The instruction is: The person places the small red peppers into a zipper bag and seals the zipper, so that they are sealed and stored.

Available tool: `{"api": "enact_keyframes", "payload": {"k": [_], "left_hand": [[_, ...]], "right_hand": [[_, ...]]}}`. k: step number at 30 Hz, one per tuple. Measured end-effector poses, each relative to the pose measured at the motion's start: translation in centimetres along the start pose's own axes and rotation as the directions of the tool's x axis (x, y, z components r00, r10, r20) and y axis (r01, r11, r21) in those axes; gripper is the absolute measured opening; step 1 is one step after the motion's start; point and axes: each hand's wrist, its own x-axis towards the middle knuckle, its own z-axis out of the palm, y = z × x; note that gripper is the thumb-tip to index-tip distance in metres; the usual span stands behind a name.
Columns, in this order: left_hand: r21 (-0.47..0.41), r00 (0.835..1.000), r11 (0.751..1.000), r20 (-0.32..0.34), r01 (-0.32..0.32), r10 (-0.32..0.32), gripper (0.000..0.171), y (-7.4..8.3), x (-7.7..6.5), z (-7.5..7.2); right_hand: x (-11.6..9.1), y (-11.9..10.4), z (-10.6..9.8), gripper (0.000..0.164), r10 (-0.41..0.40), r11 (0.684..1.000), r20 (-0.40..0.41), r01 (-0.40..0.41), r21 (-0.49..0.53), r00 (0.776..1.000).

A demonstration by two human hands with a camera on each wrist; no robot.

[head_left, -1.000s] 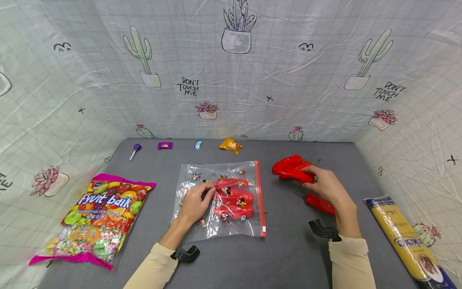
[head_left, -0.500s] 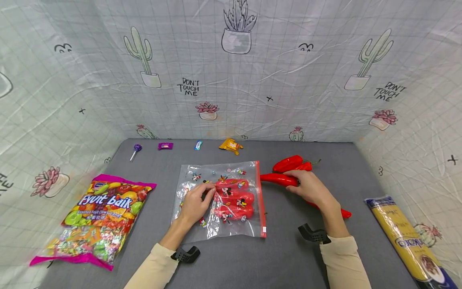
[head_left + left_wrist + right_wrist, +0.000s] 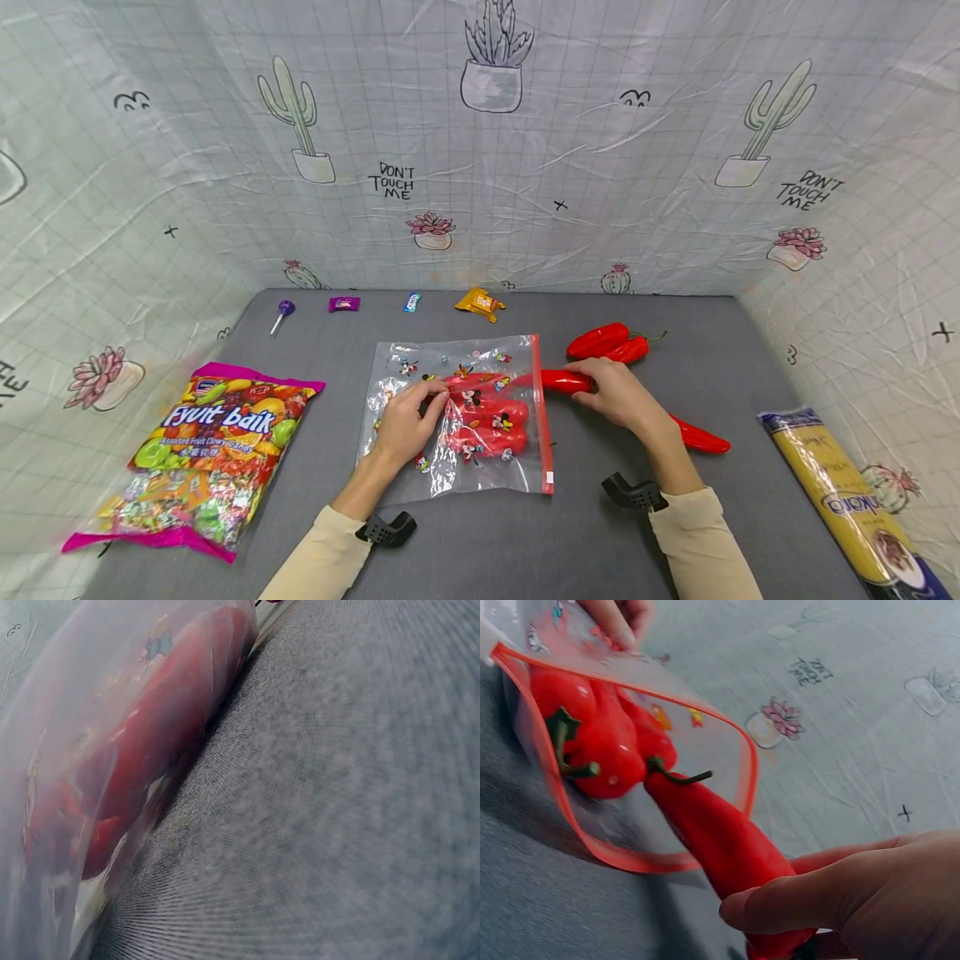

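A clear zip bag (image 3: 480,479) with a red-edged mouth and cartoon prints lies mid-table, several red chili peppers (image 3: 491,442) inside. Its upper layer is pinched by my left hand (image 3: 405,425), and the mouth (image 3: 630,859) gapes in the right wrist view. My right hand (image 3: 618,396) grips another red chili pepper (image 3: 720,832) by its stem end, its narrow part passing through the mouth beside the stems of those inside. Red pepper shows through hazy plastic (image 3: 161,735) in the left wrist view.
Two red peppers (image 3: 598,340) lie behind my right hand; one more (image 3: 701,437) lies beside the right forearm. A candy bag (image 3: 213,442) is at left, a yellow pasta pack (image 3: 832,492) at right. A lollipop (image 3: 283,308) and small wrapped sweets (image 3: 480,302) line the back.
My right hand has lifted a pepper away from the loose ones and moved left, bringing its tip into the bag's mouth. The left hand has stayed on the bag.
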Motion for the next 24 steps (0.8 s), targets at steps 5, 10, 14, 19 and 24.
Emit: {"api": "enact_keyframes", "payload": {"k": [5,10,14,19,24], "left_hand": [[0.011,1.0,1.0,-0.004,-0.011,0.011,0.011,0.0,0.0,0.0],[0.008,1.0,1.0,-0.008,-0.015,0.015,0.012,0.1,0.1,0.0],[0.006,1.0,1.0,-0.012,-0.011,0.011,0.012,0.2,0.1,0.0],[-0.004,1.0,1.0,-0.015,-0.009,0.009,0.011,0.2,0.1,-0.1],[-0.007,1.0,1.0,-0.02,-0.01,0.01,0.01,0.3,0.2,-0.1]], "right_hand": [[0.5,-0.7,1.2,0.047,-0.018,1.0,0.0,0.018,-0.001,1.0],[1.0,-1.4,2.3,0.047,-0.02,1.0,0.009,0.019,0.023,1.0],[1.1,-1.6,2.9,0.047,-0.015,0.998,0.012,0.014,0.058,1.0],[1.2,-1.8,3.4,0.044,-0.047,0.996,0.0,0.047,0.076,0.999],[1.5,-2.3,3.9,0.04,-0.085,0.993,-0.037,0.087,0.085,0.996]]}}
